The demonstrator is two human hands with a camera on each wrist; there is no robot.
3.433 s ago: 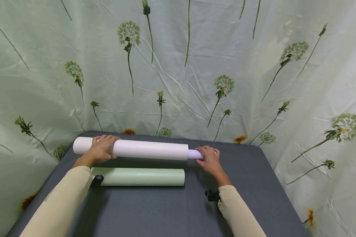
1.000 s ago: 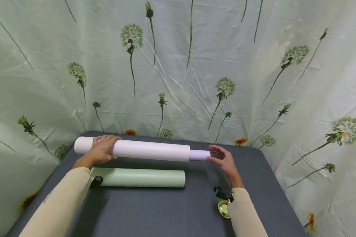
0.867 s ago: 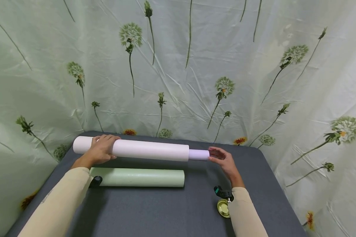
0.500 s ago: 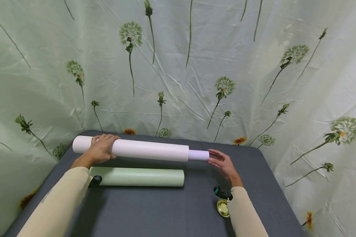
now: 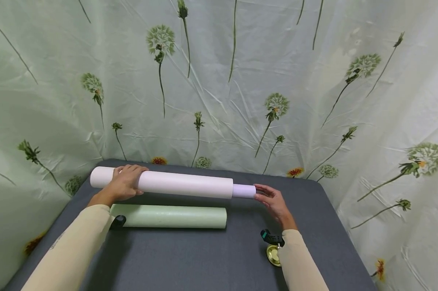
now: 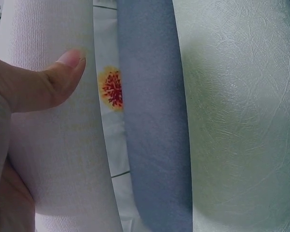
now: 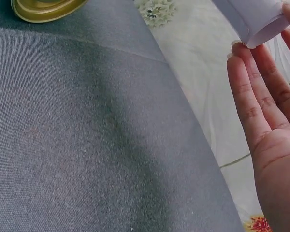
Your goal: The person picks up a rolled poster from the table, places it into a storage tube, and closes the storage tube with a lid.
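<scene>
My left hand (image 5: 127, 184) grips a long white wallpaper roll (image 5: 189, 184) near its left end, fingers over the top. In the left wrist view the thumb lies along the roll's finely textured surface. A thinner lavender roll (image 5: 244, 191) sticks out of the right end of the white one. At its free end is my right hand (image 5: 277, 204); in the right wrist view its fairly straight fingers (image 7: 244, 87) touch the lavender roll's rim (image 7: 268, 31). A pale green wallpaper roll (image 5: 175, 217) with a creased texture lies in front, parallel to the white one.
A dark grey table (image 5: 189, 258) bears the green roll. A gold-coloured round metal dish (image 5: 273, 256) is beside the right sleeve, partly covered by it. Behind and along the sides hangs a pale curtain (image 5: 211, 81) printed with dandelions.
My right hand has gone from grasping the lavender roll to touching its end with its fingertips. Lately the lavender roll has slid slightly left into the white roll; my left hand keeps its grip.
</scene>
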